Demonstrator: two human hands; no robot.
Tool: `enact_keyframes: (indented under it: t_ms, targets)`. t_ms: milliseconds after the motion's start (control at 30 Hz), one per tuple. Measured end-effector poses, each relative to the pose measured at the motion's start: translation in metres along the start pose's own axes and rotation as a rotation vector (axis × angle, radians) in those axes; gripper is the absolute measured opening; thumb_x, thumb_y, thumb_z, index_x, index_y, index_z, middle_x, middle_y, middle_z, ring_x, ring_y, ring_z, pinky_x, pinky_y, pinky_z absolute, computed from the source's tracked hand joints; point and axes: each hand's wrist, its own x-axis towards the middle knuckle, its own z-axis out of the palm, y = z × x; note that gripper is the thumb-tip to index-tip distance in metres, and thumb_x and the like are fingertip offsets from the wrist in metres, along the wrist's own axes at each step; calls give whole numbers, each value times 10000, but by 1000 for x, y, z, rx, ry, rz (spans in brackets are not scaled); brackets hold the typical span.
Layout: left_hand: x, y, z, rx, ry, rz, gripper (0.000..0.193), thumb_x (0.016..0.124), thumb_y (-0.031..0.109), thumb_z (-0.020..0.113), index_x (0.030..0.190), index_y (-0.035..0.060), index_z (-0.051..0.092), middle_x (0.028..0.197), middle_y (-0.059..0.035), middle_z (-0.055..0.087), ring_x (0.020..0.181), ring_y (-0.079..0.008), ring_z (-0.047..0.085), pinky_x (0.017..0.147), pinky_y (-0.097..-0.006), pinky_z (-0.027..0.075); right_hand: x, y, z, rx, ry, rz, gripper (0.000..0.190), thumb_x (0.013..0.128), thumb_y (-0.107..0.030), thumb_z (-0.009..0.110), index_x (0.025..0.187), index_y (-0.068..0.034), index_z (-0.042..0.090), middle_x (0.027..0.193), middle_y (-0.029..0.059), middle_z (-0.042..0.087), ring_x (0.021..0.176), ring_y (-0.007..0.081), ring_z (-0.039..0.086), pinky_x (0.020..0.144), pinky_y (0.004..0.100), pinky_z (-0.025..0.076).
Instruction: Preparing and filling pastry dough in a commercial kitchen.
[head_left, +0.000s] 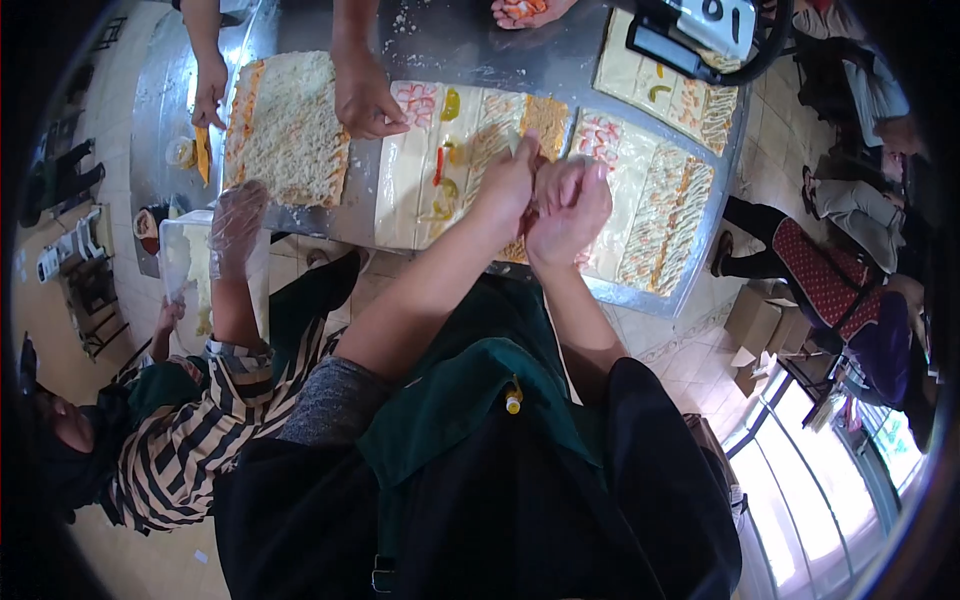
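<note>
Before me, both hands meet over rectangular sheets of pale dough on a metal table. My left hand (508, 184) is closed, with a small pale item (514, 141) showing at its fingers; most of it is hidden. Against it, my right hand (568, 206) has curled fingers, and its contents cannot be made out. Beneath them lies a dough sheet (409, 169) with rows of red-and-white slices, green and yellow pepper strips, drizzled sauce and a brown crumbly topping. A second dough sheet (637, 176) to the right bears similar slices and sauce-drizzled strips.
A crumb-covered slab (289, 127) lies left, near a co-worker's hand (367, 105). Another person's gloved hand (238, 225) is over a clear tub (176, 262). A further hand holds orange pieces (525, 9). A dark-framed device (675, 49) overhangs another dough sheet (641, 71).
</note>
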Motion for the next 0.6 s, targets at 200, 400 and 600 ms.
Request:
enact_keyframes:
  t_ms: [200,400,600]
  targets:
    - [49,29,3,-15,-66,-98,285,932,309,534,930,25,553,735,-67,566,604,-187,545,525,-340,453,42,29,10,3,-46,32,449,982,-289,382,585,-84,335,515,4,322,444,79,277,421,244,208]
    - [65,26,-5,60,-68,-80,311,931,327,524,994,27,574,820,-86,623,674,-209,607,581,-346,501,47,43,9,42,-47,-1,389,985,-242,417,628,-87,437,560,-55,401,487,19,317,460,184,245]
    - [42,18,-19,-65,-61,-71,248,961,298,433,934,91,567,777,-33,590,650,-140,573,604,-284,493,25,23,9,75,-7,225,435,995,-268,388,599,-88,397,540,-12,401,499,58,356,466,216,261]
